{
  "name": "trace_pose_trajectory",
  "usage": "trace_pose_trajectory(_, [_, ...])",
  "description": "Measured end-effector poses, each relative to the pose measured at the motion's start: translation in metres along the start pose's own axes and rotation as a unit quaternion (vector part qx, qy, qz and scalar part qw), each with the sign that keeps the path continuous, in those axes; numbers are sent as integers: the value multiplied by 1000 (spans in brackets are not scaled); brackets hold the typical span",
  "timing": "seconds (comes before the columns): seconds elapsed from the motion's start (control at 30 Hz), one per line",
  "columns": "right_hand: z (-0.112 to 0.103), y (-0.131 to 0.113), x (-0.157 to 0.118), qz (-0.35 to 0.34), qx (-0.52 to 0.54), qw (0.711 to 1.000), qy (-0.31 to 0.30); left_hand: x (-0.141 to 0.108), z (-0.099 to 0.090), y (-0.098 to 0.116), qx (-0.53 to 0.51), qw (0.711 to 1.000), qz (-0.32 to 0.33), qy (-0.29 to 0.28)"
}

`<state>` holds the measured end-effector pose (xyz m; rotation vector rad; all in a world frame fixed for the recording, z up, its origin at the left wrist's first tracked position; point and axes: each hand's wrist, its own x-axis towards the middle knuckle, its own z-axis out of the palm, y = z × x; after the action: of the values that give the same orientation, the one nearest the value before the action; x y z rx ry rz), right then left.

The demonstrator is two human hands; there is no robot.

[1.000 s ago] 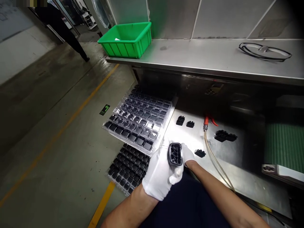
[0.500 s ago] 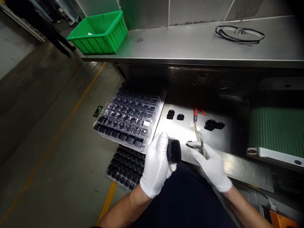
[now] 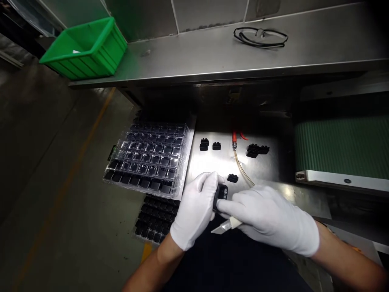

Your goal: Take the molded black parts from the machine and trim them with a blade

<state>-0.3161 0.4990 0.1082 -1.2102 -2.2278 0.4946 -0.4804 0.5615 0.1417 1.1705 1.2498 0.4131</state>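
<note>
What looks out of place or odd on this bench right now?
A clear parts tray hangs off the lower steel table's left edge, over another tray below. Loose black parts lie scattered on that table, and safety glasses lie unworn on the upper shelf.

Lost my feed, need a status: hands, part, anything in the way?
Left hand grips black part. Right hand holds blade, fingers on part. Loose piece and hose just beyond, apart.

A grey tiled wall backs a steel shelf. Below it sits a steel worktable beside a green ribbed conveyor. The grey concrete floor bears 1 yellow line.
</note>
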Motion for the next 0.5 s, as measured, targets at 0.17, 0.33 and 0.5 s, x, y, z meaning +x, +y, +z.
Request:
trace_pose_trajectory(0.17, [3, 3, -1, 26, 28, 999, -19, 5, 0, 4, 21, 1000, -11, 4])
trace_pose_trajectory(0.33, [6, 0, -13, 71, 110, 991, 2, 3, -3, 6, -48, 999, -21, -8])
trace_pose_trajectory(0.5, [1, -5, -19, 33, 148, 987, 59, 3, -4, 2, -82, 997, -10, -11])
